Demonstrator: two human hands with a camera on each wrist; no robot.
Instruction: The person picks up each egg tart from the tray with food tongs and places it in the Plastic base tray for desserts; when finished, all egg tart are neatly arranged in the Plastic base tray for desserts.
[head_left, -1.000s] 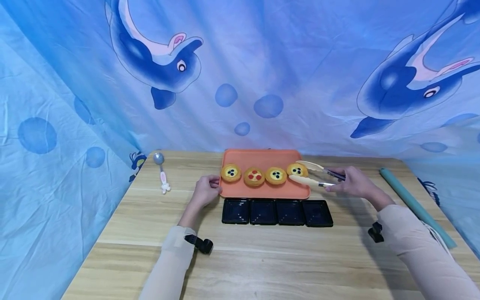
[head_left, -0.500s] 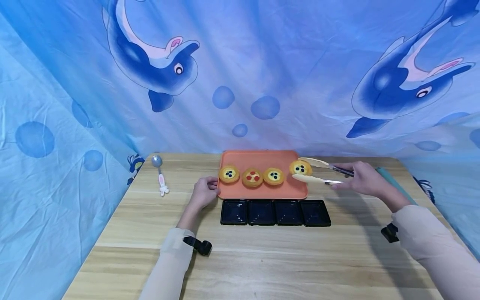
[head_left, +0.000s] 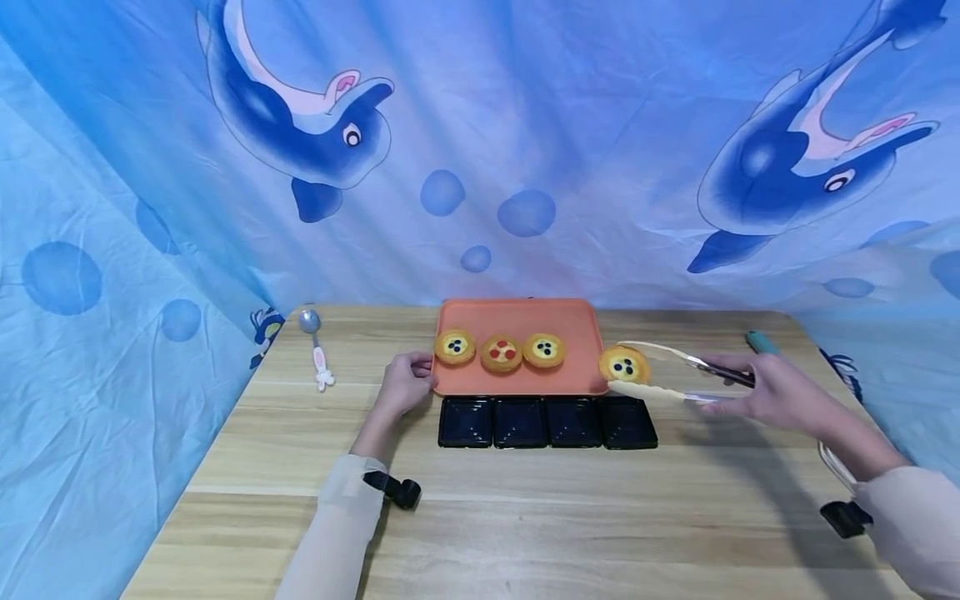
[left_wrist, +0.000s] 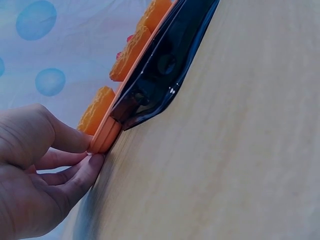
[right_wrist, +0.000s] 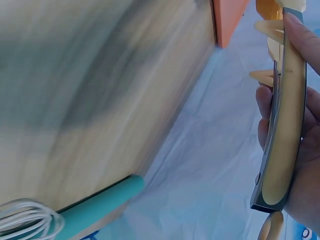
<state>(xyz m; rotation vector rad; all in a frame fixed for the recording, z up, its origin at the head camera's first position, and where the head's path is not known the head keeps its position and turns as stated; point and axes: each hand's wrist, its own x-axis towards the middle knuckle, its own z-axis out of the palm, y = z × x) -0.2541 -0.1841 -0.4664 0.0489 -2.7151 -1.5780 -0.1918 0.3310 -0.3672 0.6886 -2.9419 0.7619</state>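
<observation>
Over by the right edge of the orange tray (head_left: 517, 313), a blue-dotted tart (head_left: 625, 367) hangs pinched between the arms of the cream-tipped tongs (head_left: 660, 392). That's the bit that just changed — a second ago it was at the right end of the row on the tray, and now it has swung out to the side and a bit nearer the person. So I'd call the pick-up done for that one, though it's hard to tell how high it's being held. Right hand (head_left: 783, 396) is wrapped round the tongs' handles; left hand (head_left: 405, 383) pinches the tray's left edge, well apart from the other. Left on the tray: two more blue-dotted ones, the left tart (head_left: 455, 347) and the right tart (head_left: 543, 351), with a red-topped tart (head_left: 501, 354) between them. Four square black dishes (head_left: 465, 422) line up along the tray's near side. As for the rest of the wood-grain surface (head_left: 525, 533) — a spoon (head_left: 314, 350) with a rabbit-shaped handle end lies off to the left, and a teal roll (head_left: 762, 342) is mostly hidden behind the right arm, with some white cord (right_wrist: 32, 220) by it. Blue cloth (head_left: 600, 117) printed with dolphins hangs behind and down the left side.
</observation>
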